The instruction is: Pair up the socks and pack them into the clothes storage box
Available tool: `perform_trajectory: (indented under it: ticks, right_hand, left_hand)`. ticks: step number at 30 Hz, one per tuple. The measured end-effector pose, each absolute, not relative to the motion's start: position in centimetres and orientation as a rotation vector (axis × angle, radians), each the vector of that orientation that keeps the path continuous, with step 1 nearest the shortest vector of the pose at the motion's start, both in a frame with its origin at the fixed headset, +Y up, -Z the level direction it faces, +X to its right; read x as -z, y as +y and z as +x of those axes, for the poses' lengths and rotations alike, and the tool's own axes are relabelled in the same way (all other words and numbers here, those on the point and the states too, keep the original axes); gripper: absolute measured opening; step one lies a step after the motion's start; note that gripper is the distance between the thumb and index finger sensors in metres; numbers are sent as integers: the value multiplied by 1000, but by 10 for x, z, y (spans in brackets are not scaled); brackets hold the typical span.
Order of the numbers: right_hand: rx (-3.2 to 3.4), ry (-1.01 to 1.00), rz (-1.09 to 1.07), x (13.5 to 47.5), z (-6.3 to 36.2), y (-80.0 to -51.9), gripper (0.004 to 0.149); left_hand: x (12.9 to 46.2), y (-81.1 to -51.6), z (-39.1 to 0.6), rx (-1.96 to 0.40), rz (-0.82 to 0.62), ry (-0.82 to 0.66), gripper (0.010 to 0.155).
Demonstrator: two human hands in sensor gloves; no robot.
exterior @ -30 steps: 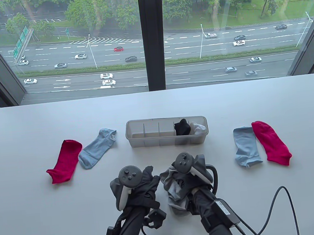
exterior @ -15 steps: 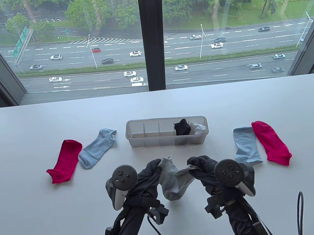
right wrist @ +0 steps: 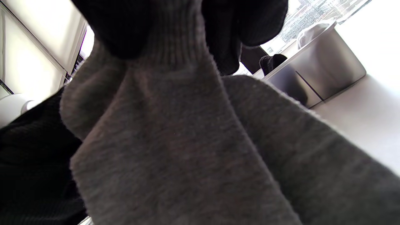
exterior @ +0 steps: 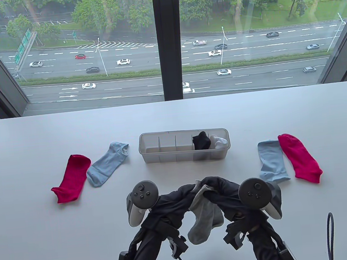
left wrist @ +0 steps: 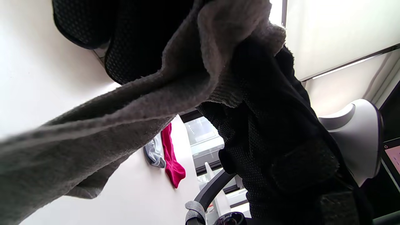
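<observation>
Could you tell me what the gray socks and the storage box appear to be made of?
Gray socks: a soft knit, probably a cotton blend, matte; the right wrist view shows a fuzzy surface and a ribbed cuff, and they hang limp from both hands. Storage box: looks like thin, frosted, see-through plastic; its dividers and the black socks inside show faintly through its wall.

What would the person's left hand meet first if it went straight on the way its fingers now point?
The left hand points toward the right hand, and both grip the grey socks at the cuffs. It would probably meet the right hand's fingers almost at once; depth is unclear.
</observation>
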State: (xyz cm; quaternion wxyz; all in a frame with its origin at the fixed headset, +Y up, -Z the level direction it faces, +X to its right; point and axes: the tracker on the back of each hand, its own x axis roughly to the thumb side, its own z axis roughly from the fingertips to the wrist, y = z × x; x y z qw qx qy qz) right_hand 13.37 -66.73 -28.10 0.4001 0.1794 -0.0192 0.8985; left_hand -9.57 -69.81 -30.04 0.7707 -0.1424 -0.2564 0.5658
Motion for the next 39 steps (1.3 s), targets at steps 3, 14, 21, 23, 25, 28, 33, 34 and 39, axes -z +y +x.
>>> perform_trajectory:
  ticks: [3,14,21,23,25,28,33,34,39]
  right_hand:
    - [-2358,-74,474,280,130,-667,42]
    - [-2450,-104,496,281,137,-665,64]
    - [-2292,363,574,292,137,-693,72]
    - [-2187,291,484,294,141,-700,52]
    - [-2120,231,434,294,148,-700,49]
    - [-2096,114,359,294,159,-695,41]
    - [-2064,435,604,294,148,-696,98]
    - [-2069,511,622,293,141,-698,102]
    - [-2121,276,402,295,144,-699,45]
  left_hand:
    - [300,-702,-95,-1229,-363,-579,71]
    - [291,-690,-89,-957,-115,-470,41]
    - [287,-686,-83,-781,-139,-497,41]
    - [289,-691,-85,-753,-159,-434,42]
    - [291,-693,-89,-758,-173,-397,41]
    - [293,-692,-96,-822,-131,-387,42]
    - [291,-687,-93,-862,-117,-466,42]
    - [289,-686,-91,-844,-120,-476,42]
    - [288,-688,-89,-813,-155,-489,42]
